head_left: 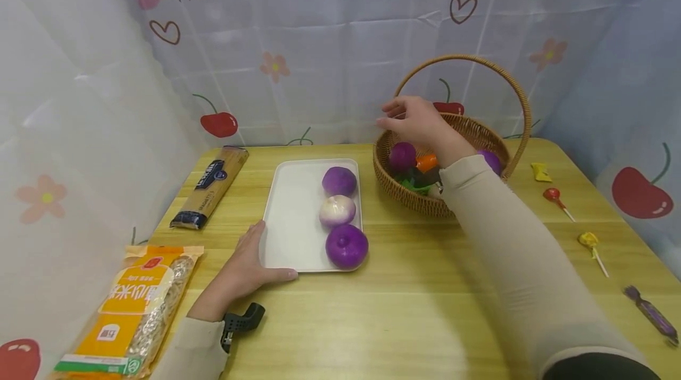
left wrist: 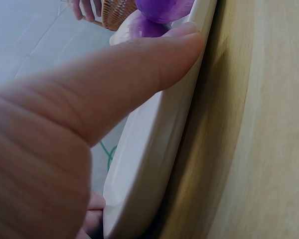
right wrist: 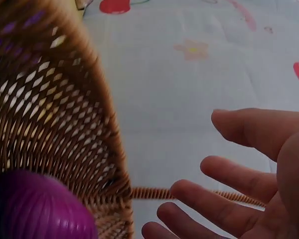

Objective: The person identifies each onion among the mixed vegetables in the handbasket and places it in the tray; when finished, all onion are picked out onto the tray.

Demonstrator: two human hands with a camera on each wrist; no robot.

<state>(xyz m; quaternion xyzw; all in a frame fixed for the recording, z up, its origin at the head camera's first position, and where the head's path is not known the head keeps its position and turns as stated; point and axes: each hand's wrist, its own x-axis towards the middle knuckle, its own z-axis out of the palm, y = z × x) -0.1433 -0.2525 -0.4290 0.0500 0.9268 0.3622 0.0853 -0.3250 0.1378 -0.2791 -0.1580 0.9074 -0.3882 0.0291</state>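
Observation:
My left hand (head_left: 246,265) rests at the near left corner of a white tray (head_left: 291,214). Its straight thumb (left wrist: 139,69) lies along the near rim, and the other fingers touch the left side. Down the tray's right side sit a purple onion (head_left: 339,181), a white-and-purple onion (head_left: 337,211) and another purple onion (head_left: 347,247). Over the left part of a wicker basket (head_left: 420,205) hovers my right hand (head_left: 415,123), empty, its fingers loosely bent and apart in the right wrist view. Inside the basket, a purple onion (head_left: 402,157) lies beside something orange (head_left: 426,162); my forearm hides part of the contents.
A spaghetti pack (head_left: 210,187) lies left of the tray, with a bag of noodles (head_left: 133,309) nearer. Along the right edge are a yellow-wrapped sweet (head_left: 541,172), a red lollipop (head_left: 553,195), a yellow lollipop (head_left: 590,243) and a purple-wrapped sweet (head_left: 651,314). The basket handle (head_left: 468,58) arches high.

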